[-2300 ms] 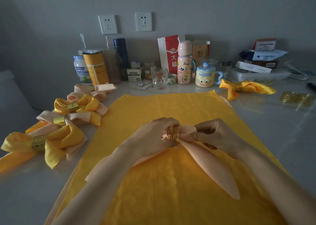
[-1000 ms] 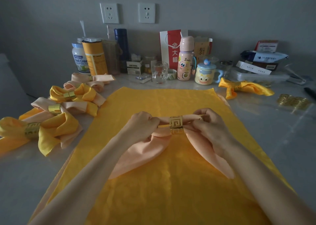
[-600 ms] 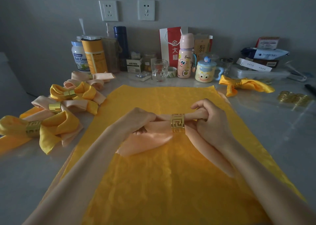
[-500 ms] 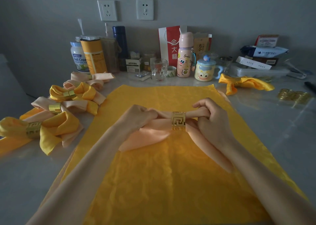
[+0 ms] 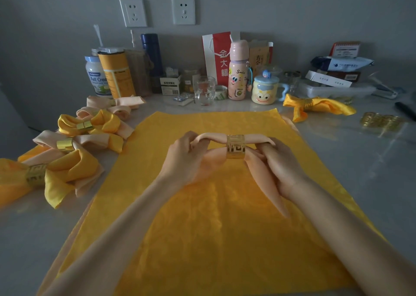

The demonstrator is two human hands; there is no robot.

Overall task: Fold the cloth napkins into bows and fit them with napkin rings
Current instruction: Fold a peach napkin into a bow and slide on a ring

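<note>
Above the yellow cloth (image 5: 213, 228) spread from the table's near edge, the left hand (image 5: 186, 158) and right hand (image 5: 281, 167) each have their grip clamped on a loop of the peach napkin (image 5: 213, 138) either side of its gold ring (image 5: 235, 146), where an uneven tug would likely drag one loop back through.

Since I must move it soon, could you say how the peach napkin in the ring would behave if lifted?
The peach napkin probably flops: its tail drapes limply over the yellow cloth. The gold ring looks smooth and rigid, so it might slip off.
</note>
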